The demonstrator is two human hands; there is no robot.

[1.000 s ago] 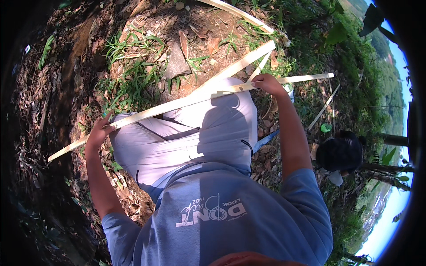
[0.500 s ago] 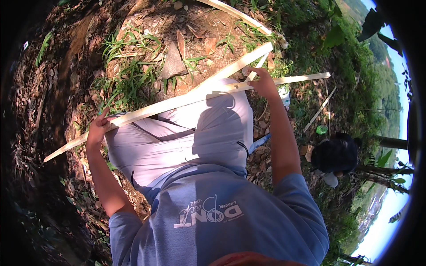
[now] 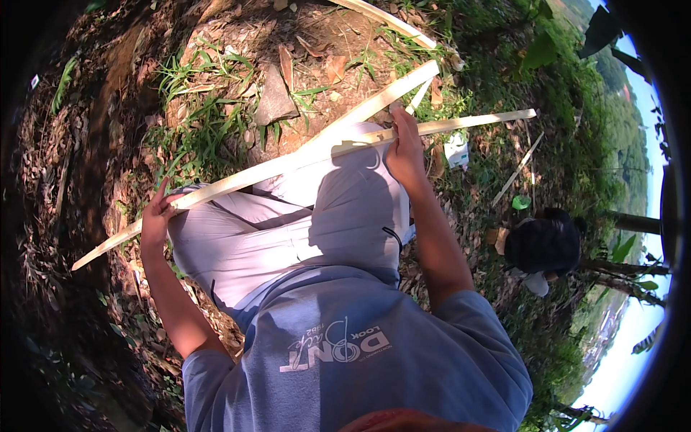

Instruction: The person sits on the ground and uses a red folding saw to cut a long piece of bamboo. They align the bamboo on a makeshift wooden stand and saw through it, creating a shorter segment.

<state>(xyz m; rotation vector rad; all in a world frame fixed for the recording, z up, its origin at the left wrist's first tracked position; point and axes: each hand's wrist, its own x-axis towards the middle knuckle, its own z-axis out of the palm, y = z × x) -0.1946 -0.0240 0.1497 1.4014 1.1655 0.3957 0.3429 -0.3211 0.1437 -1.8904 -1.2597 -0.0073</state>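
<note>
A long pale bamboo strip lies slantwise across my thighs, over grey trousers. My left hand is closed on it near its tapered left end, beside my left knee, with one finger stretched up. Toward the other end, my right hand grips the strip beside my right knee; its fingers partly hide the strip. A second bamboo strip runs from the middle of the first, up and to the right. Beyond my right fingers shows a thinner pale piece, its lower part hidden.
Another pale strip lies on the ground at the top. A flat grey stone rests among grass and dry leaves. To my right are a white packet, a thin stick, a green object and a dark bundle.
My right hand has slid leftward along the strip, closer to my right knee, and its fingers have closed in more. My left hand stays near the left end.
</note>
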